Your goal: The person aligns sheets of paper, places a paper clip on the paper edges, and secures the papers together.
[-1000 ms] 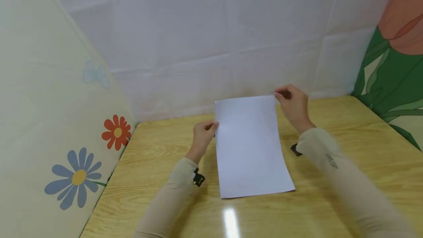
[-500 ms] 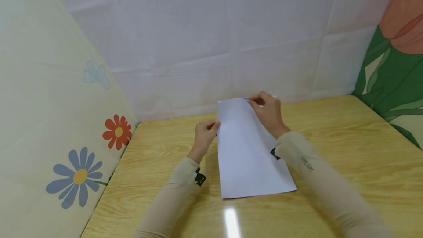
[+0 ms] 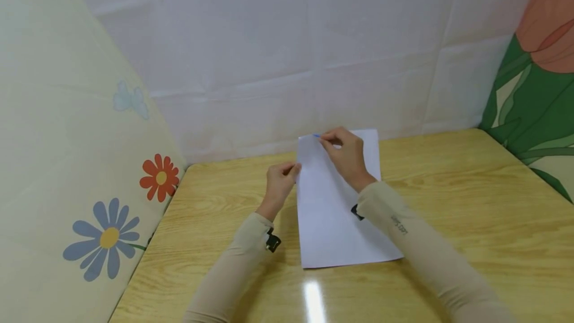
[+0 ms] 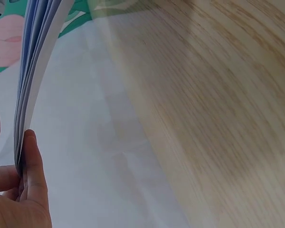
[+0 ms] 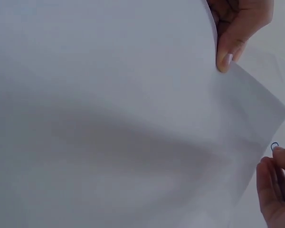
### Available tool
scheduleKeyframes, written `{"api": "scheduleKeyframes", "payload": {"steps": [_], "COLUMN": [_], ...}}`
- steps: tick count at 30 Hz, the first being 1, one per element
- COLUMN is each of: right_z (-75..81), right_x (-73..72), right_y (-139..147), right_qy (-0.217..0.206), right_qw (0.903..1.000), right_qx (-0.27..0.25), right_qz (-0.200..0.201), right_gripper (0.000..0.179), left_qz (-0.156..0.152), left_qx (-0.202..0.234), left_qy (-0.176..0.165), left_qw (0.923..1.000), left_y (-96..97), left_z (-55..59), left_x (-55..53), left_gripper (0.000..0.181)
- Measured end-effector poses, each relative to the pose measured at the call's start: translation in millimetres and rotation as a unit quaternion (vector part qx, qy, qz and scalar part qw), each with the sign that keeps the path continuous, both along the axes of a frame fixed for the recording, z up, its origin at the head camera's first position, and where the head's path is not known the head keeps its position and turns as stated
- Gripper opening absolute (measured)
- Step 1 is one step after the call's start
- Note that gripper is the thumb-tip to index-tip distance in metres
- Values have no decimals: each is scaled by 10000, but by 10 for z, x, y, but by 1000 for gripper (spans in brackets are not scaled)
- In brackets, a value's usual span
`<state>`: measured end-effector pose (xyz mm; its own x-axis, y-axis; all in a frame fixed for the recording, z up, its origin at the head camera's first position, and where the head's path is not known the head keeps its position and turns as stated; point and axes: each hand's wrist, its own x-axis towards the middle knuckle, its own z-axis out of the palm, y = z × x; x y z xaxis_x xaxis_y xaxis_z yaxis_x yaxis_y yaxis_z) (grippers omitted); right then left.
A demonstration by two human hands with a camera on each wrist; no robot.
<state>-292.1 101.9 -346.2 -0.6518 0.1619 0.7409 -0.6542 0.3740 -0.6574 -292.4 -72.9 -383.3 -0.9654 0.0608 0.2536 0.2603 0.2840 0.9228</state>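
A stack of white paper sheets (image 3: 329, 223) stands raised, its lower edge near the table. My left hand (image 3: 279, 183) pinches its left edge near the upper corner; several layered sheet edges (image 4: 32, 71) show above the thumb and fingers in the left wrist view. At the top edge, close to the left corner, my right hand (image 3: 349, 156) holds a small blue paper clip (image 3: 316, 135) between thumb and fingertips. The looped end of that paper clip (image 5: 274, 145) sticks out beside the sheet's edge in the right wrist view. The right forearm covers part of the paper.
The wooden table (image 3: 471, 203) runs back to a white cloth backdrop (image 3: 251, 64). A panel with painted flowers (image 3: 109, 238) stands along the left side, and a green and pink panel (image 3: 547, 103) along the right.
My right hand has moved left along the top edge of the paper, from the right corner to near the left one, carrying the paper clip. The left hand keeps its pinch.
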Motion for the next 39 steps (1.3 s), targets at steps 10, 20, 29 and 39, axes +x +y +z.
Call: {"api": "scheduleKeyframes", "payload": {"steps": [10, 20, 29, 39], "right_z": [51, 60, 125, 232], "right_x": [52, 2, -14, -30], "right_y": [-75, -54, 22, 116], "right_qy": [222, 232, 497, 926], "right_qw": [9997, 9994, 9903, 9669], "right_qx": [-12, 263, 1301, 2343], "right_qz": [124, 69, 12, 395], "right_gripper": [6, 5, 5, 7], "left_qz": [88, 79, 144, 142], "left_qx": [-128, -187, -264, -432], "left_qy": [120, 207, 385, 376], "left_qw": [9998, 9996, 9988, 9983], "left_y": [24, 38, 31, 31], "left_z": [-11, 18, -17, 2], "left_x": [4, 21, 8, 12], "left_gripper": [16, 16, 14, 14]}}
